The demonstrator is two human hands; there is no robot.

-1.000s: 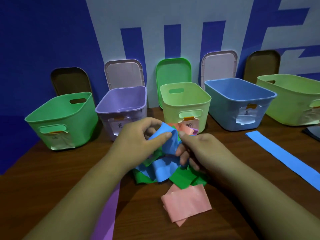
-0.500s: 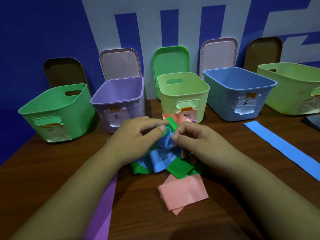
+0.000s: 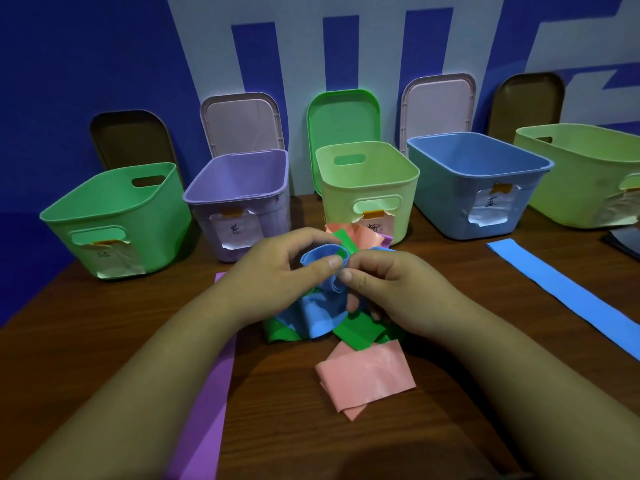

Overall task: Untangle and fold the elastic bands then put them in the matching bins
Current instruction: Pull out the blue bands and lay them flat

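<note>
Along the wall (image 3: pixel 86 46), five bins (image 3: pixel 367 147); five lids (image 3: pixel 343 116)

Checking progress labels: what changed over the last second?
The left hand and right hand kept pinching the tangled blue band, curling its raised flap into a loop between the thumbs. Nothing was let go. The pink band, purple band, flat blue band and bins stayed put.
</note>
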